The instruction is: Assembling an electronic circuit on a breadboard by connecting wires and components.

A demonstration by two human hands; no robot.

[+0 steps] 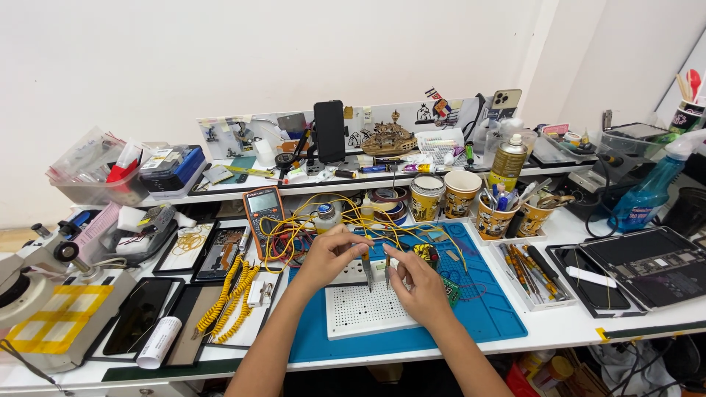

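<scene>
While both hands meet over the blue work mat [489,316] near the front edge of the desk [573,334], the work sits between them: a white perforated board [364,309] lying flat on the mat, its far edge under the fingers. The left hand [327,257] is closed around a slim pointed tool, apparently tweezers [367,270], held upright with the tip down on the board. The right hand [415,287] has thumb and forefinger pinched together on something very small just beside that tip; what it is cannot be made out. A tangle of yellow wires [331,220] runs from the board's far side toward an orange multimeter [263,209] standing at the mat's back left corner.

The small part looks light, stiff and easy to drop or bend, so it is best held by its body with the fingertips or the tool tip, with no squeeze on any thin leg. The board looks rigid and light and would likely slide on the mat unless a hand steadies an edge. The wires are soft and springy and could tug it sideways.

Left of the mat lie coiled yellow leads [228,301] and dark phone panels [140,312]; a microscope [44,287] stands at the left end. Behind the mat are paper cups full of tools [494,213], a spray can [509,160] and, far right, a blue spray bottle [651,187].
</scene>
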